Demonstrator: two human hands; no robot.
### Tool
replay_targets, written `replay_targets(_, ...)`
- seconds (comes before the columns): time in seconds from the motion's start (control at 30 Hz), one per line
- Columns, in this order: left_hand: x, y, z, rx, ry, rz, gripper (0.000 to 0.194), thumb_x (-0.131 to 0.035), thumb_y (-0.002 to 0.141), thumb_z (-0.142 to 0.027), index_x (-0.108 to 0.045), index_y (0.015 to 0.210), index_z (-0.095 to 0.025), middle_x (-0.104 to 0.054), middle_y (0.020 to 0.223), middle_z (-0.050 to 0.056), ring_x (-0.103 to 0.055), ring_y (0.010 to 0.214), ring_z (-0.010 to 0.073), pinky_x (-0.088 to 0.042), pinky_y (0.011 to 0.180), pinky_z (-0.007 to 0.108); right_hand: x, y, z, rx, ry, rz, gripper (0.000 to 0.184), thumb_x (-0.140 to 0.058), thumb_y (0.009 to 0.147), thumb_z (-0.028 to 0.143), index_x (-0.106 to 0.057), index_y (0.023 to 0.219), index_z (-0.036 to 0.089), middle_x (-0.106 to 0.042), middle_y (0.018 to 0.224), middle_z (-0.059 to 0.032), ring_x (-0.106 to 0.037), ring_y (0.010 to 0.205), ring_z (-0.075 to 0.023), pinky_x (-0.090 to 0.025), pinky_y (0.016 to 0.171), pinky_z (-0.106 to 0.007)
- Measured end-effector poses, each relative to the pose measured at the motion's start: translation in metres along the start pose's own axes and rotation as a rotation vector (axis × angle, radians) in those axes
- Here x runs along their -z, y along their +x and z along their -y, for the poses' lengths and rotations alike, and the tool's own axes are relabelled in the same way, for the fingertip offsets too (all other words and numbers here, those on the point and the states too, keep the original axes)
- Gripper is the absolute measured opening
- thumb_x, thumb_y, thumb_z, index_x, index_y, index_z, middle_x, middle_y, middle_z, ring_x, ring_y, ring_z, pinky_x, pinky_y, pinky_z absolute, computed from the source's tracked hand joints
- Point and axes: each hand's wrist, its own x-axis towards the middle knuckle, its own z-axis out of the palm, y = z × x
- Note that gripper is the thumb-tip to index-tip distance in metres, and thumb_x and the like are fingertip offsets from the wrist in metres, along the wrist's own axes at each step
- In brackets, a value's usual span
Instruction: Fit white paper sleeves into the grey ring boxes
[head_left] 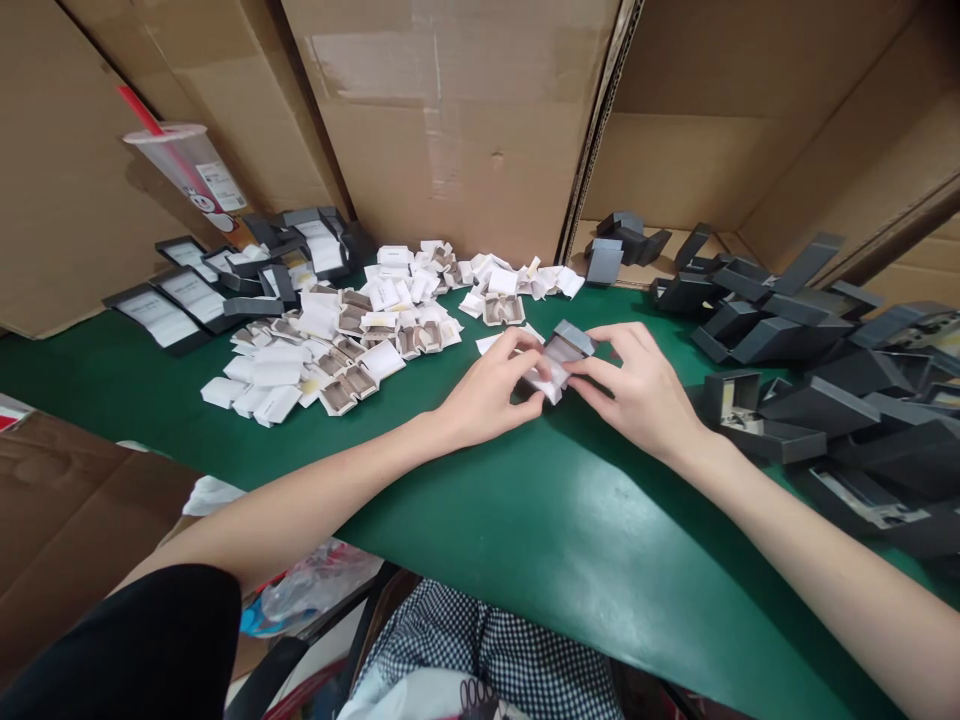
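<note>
A small dark grey hinged box (571, 338) stands open between my two hands, above the green table. My right hand (641, 385) grips it from the right side with thumb and fingers. At the box's opening, my left hand (491, 385) has its fingers curled in on a white paper insert (553, 378). Whether the insert sits fully inside the box cannot be made out behind the fingers. Just beyond my left hand lies a heap of white folded inserts (352, 340), some showing brown cardboard undersides.
Many open dark grey boxes (787, 330) are piled at the right. More dark boxes with white linings (184, 295) lie at the left, near a plastic cup with a red straw (187, 175). Large cardboard cartons (465, 120) wall the back of the green table (525, 530).
</note>
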Motion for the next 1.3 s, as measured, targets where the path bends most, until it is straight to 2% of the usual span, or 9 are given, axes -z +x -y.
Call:
replay_targets(0.1,0.001,0.000,0.001,-0.046,0.079,-0.022,0.015,-0.051,0.086,-0.019,-0.061,0.096,-0.018,-0.056,0.107,0.008,-0.058,0.100,0.0210,-0.048,0.092,0.037,0.003,0.002,0.007,0.024,-0.049,-0.061,0.009,-0.057,0.088,0.020,-0.064,0.082,0.021,-0.054,0.125,-0.0153,-0.042,0.131,-0.0378,-0.050,0.090,-0.052)
replay_targets(0.2,0.000,0.000,0.002,-0.092,0.079,-0.029,0.016,-0.054,0.088,-0.026,-0.062,0.098,-0.017,-0.060,0.107,0.009,-0.060,0.100,0.0212,-0.050,0.090,0.035,0.005,0.004,0.010,0.063,-0.059,-0.027,0.011,-0.057,0.088,0.021,-0.061,0.078,0.020,-0.050,0.136,-0.0164,-0.034,0.139,-0.0392,-0.048,0.095,-0.053)
replay_targets(0.37,-0.001,0.000,0.003,-0.103,0.045,-0.010,0.015,-0.051,0.089,-0.022,-0.064,0.095,-0.015,-0.065,0.109,0.010,-0.062,0.099,0.0201,-0.051,0.089,0.033,0.005,0.002,0.011,0.105,-0.052,-0.002,0.012,-0.052,0.090,0.018,-0.061,0.083,0.016,-0.055,0.132,-0.0186,-0.047,0.132,-0.0360,-0.051,0.096,-0.049)
replay_targets(0.53,-0.001,0.001,0.005,-0.101,0.022,-0.040,0.013,-0.054,0.087,-0.020,-0.066,0.091,-0.016,-0.069,0.105,0.007,-0.066,0.096,0.0187,-0.053,0.086,0.031,0.004,0.002,0.008,0.144,-0.006,-0.007,0.012,-0.053,0.089,0.016,-0.065,0.093,0.015,-0.054,0.132,-0.0194,-0.048,0.131,-0.0350,-0.053,0.096,-0.047)
replay_targets(0.63,-0.001,0.002,0.007,-0.115,0.025,-0.051,0.014,-0.054,0.089,-0.021,-0.067,0.090,-0.016,-0.070,0.103,0.007,-0.067,0.096,0.0186,-0.053,0.085,0.031,0.003,0.001,0.006,0.132,0.001,0.004,0.016,-0.053,0.090,0.017,-0.066,0.099,0.016,-0.053,0.132,-0.0196,-0.053,0.124,-0.0325,-0.054,0.093,-0.046)
replay_targets(0.8,-0.003,0.001,0.008,-0.149,0.048,-0.082,0.017,-0.052,0.093,-0.024,-0.068,0.094,-0.017,-0.072,0.104,0.006,-0.068,0.099,0.0185,-0.054,0.087,0.031,-0.002,-0.001,0.005,0.109,0.001,-0.042,0.015,-0.052,0.092,0.018,-0.066,0.098,0.018,-0.054,0.130,-0.0178,-0.057,0.116,-0.0287,-0.056,0.087,-0.043)
replay_targets(1.0,-0.005,0.001,0.008,-0.245,0.240,-0.115,0.021,-0.048,0.096,-0.024,-0.067,0.097,-0.016,-0.072,0.105,0.007,-0.069,0.096,0.0177,-0.056,0.082,0.029,-0.010,-0.004,0.005,0.075,0.024,-0.096,0.012,-0.053,0.091,0.019,-0.066,0.093,0.019,-0.054,0.129,-0.0150,-0.056,0.116,-0.0274,-0.056,0.089,-0.042)
replay_targets(1.13,-0.006,0.003,0.009,-0.333,0.427,-0.089,0.025,-0.043,0.098,-0.025,-0.066,0.099,-0.015,-0.071,0.105,0.008,-0.069,0.094,0.0188,-0.057,0.079,0.029,-0.014,-0.006,0.004,0.070,0.014,-0.125,0.011,-0.054,0.091,0.019,-0.065,0.091,0.019,-0.054,0.129,-0.0151,-0.056,0.116,-0.0275,-0.056,0.088,-0.042)
replay_targets(1.3,-0.009,0.004,0.010,-0.359,0.563,-0.089,0.025,-0.041,0.100,-0.025,-0.063,0.100,-0.014,-0.072,0.103,0.008,-0.069,0.091,0.0175,-0.057,0.075,0.028,-0.016,-0.006,0.005,0.072,0.003,-0.147,0.008,-0.055,0.090,0.018,-0.063,0.090,0.019,-0.055,0.128,-0.0148,-0.057,0.115,-0.0268,-0.056,0.088,-0.042)
